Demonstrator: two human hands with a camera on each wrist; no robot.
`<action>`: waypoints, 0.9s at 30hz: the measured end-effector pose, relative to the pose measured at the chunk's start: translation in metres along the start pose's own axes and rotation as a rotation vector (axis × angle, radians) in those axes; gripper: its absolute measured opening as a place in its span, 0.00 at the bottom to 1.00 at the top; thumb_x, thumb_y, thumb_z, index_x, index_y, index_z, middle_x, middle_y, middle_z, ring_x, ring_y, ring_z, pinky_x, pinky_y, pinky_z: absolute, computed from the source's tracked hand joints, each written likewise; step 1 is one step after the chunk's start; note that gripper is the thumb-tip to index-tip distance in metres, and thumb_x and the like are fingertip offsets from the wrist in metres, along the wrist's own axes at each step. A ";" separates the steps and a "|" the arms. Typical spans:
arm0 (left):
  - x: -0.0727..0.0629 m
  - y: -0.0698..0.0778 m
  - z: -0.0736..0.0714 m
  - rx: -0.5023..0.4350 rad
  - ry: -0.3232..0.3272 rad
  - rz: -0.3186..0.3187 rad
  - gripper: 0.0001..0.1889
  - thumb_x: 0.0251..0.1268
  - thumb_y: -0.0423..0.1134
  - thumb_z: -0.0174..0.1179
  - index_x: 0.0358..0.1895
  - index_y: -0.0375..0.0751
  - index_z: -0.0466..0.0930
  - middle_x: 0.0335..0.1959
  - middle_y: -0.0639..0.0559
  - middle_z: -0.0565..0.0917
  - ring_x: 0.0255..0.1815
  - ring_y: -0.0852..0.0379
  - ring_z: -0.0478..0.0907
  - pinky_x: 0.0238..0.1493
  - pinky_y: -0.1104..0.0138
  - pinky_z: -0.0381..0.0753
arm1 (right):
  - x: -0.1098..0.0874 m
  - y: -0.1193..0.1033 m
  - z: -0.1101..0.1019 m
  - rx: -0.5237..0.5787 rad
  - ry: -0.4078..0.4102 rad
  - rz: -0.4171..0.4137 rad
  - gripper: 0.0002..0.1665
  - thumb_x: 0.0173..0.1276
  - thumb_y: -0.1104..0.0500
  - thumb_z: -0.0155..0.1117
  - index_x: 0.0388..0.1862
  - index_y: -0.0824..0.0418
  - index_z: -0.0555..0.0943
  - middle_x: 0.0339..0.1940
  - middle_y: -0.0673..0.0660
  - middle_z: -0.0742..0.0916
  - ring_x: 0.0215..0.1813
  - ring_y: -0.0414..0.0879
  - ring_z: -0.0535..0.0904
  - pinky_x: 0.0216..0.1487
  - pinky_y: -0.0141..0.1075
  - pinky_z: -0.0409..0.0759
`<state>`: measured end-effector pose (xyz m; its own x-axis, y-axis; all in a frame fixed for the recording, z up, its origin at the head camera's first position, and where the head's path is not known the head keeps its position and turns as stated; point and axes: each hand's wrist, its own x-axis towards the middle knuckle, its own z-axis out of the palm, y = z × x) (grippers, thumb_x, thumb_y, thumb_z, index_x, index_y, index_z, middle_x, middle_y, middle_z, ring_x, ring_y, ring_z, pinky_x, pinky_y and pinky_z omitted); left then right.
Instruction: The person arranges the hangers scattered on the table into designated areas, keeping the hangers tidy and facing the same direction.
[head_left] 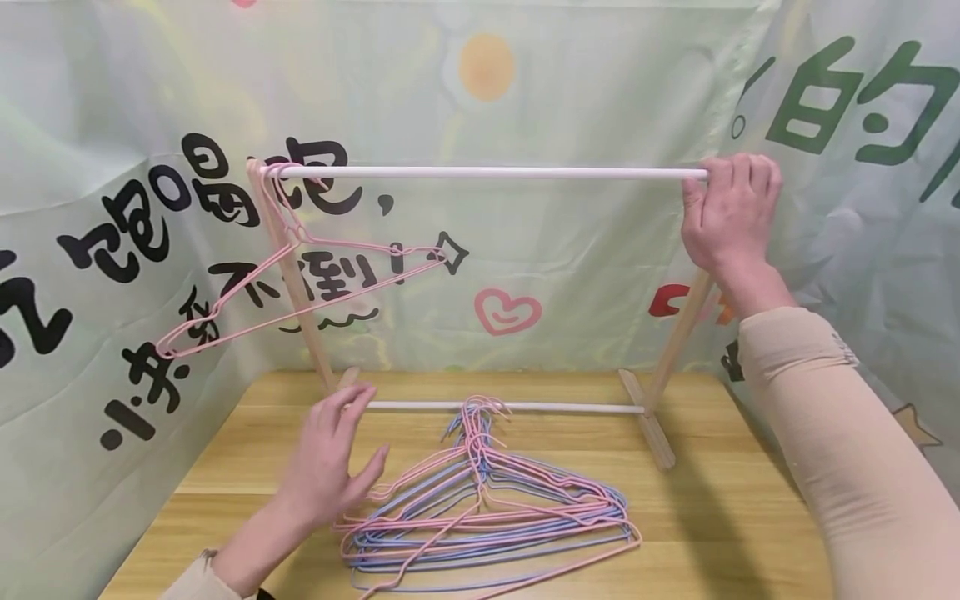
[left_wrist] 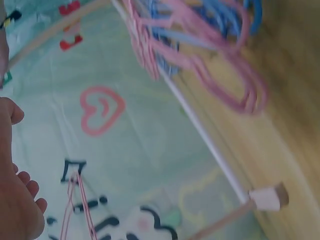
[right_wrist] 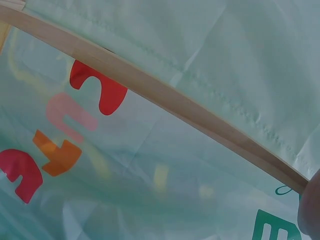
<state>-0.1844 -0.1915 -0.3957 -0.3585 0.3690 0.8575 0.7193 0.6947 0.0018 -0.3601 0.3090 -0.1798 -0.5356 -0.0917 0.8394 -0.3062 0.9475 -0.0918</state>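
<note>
My right hand [head_left: 731,208] grips the right end of the rack's white top rail [head_left: 495,172], where it meets the wooden post [head_left: 678,333]. My left hand [head_left: 326,458] is held with fingers apart above the table, beside the left end of a pile of pink and blue wire hangers [head_left: 487,517]. Nothing is in it. From the left end of the top rail hang pink hangers [head_left: 300,237], close together; I cannot tell exactly how many. In the left wrist view, the left fingers [left_wrist: 30,187] show at the left edge, away from the pile's pink hangers [left_wrist: 220,75].
The rack stands on a wooden table [head_left: 247,450], its feet [head_left: 648,421] joined by a low white bar [head_left: 570,407]. The pile's hooks lie against that bar. A printed cloth [head_left: 585,100] with lettering hangs behind and at both sides.
</note>
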 end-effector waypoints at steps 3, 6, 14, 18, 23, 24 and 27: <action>-0.005 0.012 0.006 -0.029 -0.035 0.017 0.35 0.75 0.53 0.51 0.68 0.22 0.70 0.62 0.32 0.75 0.54 0.39 0.74 0.53 0.52 0.69 | 0.000 0.000 0.000 -0.001 -0.003 0.005 0.34 0.83 0.41 0.34 0.60 0.72 0.68 0.51 0.71 0.70 0.63 0.67 0.58 0.75 0.57 0.46; -0.013 0.024 0.011 -0.055 -0.104 0.017 0.34 0.75 0.52 0.51 0.71 0.25 0.69 0.65 0.34 0.74 0.56 0.42 0.73 0.53 0.54 0.70 | 0.000 0.000 0.000 0.002 0.002 -0.001 0.34 0.83 0.41 0.34 0.60 0.72 0.68 0.51 0.71 0.70 0.62 0.67 0.58 0.75 0.57 0.46; -0.034 0.050 0.024 -0.133 -0.301 0.003 0.39 0.65 0.47 0.64 0.76 0.32 0.65 0.70 0.41 0.71 0.64 0.47 0.71 0.61 0.53 0.72 | 0.000 0.001 0.000 0.005 0.023 -0.020 0.35 0.83 0.40 0.33 0.59 0.72 0.68 0.50 0.72 0.70 0.61 0.68 0.58 0.74 0.58 0.47; -0.045 0.059 0.030 -0.133 -0.392 0.006 0.41 0.65 0.48 0.66 0.78 0.36 0.63 0.71 0.44 0.70 0.66 0.49 0.70 0.62 0.51 0.75 | 0.000 0.001 0.001 0.006 0.036 -0.032 0.36 0.83 0.40 0.33 0.58 0.72 0.68 0.49 0.72 0.70 0.61 0.69 0.59 0.74 0.58 0.48; -0.055 0.065 0.036 -0.137 -0.529 0.004 0.46 0.63 0.51 0.69 0.81 0.41 0.57 0.73 0.46 0.68 0.70 0.51 0.68 0.64 0.50 0.76 | 0.000 0.002 0.001 0.002 0.032 -0.030 0.35 0.83 0.40 0.33 0.58 0.72 0.68 0.50 0.72 0.70 0.61 0.69 0.59 0.74 0.58 0.47; -0.057 0.066 0.038 -0.135 -0.545 0.009 0.47 0.62 0.52 0.70 0.81 0.41 0.58 0.72 0.46 0.68 0.70 0.51 0.68 0.64 0.49 0.76 | 0.000 0.002 0.001 0.001 0.031 -0.030 0.35 0.83 0.40 0.33 0.59 0.72 0.68 0.50 0.72 0.70 0.61 0.69 0.59 0.74 0.58 0.47; -0.060 0.067 0.042 -0.124 -0.576 0.039 0.49 0.60 0.56 0.71 0.80 0.41 0.59 0.72 0.46 0.69 0.69 0.52 0.69 0.64 0.51 0.76 | 0.000 0.002 0.002 -0.001 0.032 -0.033 0.36 0.83 0.40 0.33 0.59 0.72 0.68 0.50 0.72 0.70 0.61 0.69 0.59 0.74 0.58 0.47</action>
<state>-0.1398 -0.1416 -0.4687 -0.5711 0.6927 0.4404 0.7902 0.6093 0.0663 -0.3621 0.3103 -0.1807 -0.5002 -0.1132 0.8585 -0.3221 0.9446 -0.0631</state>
